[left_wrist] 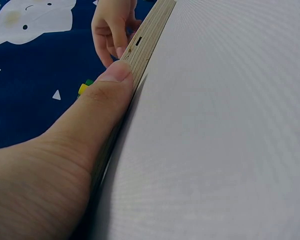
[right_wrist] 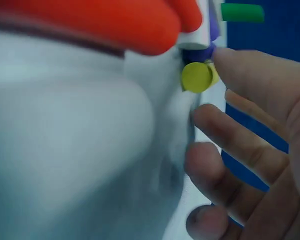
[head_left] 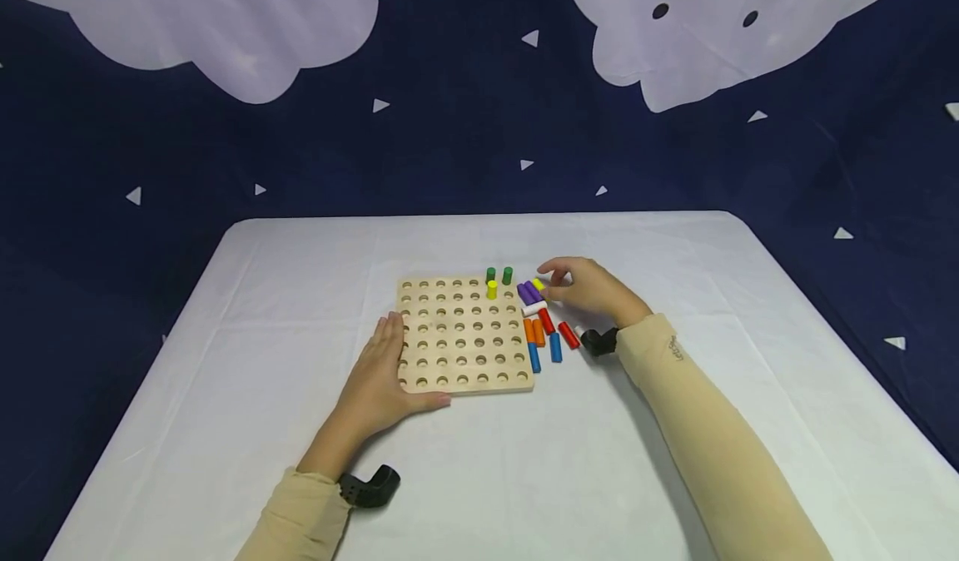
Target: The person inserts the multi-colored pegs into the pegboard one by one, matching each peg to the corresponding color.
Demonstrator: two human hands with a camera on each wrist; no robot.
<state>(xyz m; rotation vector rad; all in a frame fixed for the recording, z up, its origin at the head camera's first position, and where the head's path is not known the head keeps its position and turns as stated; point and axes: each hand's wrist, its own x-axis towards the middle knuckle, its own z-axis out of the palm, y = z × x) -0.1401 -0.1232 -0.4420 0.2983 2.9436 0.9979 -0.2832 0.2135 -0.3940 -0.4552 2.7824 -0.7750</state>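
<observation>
Left hand (head_left: 385, 374) flat, fingers straight, pressed against the near-left edge of the wooden pegboard (head_left: 463, 335), thumb along its side. Right hand (head_left: 592, 290) just right of the board's far corner, fingers loosely spread, touching a loose yellow peg (right_wrist: 197, 77) among coloured pegs (head_left: 545, 328); no firm grip visible.

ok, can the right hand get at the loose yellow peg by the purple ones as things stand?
Probably yes. The right hand is beside the yellow peg, fingers relaxed and holding nothing, fingertip about touching it in the right wrist view. Nothing lies between them; the purple pegs sit on its far side.
</observation>
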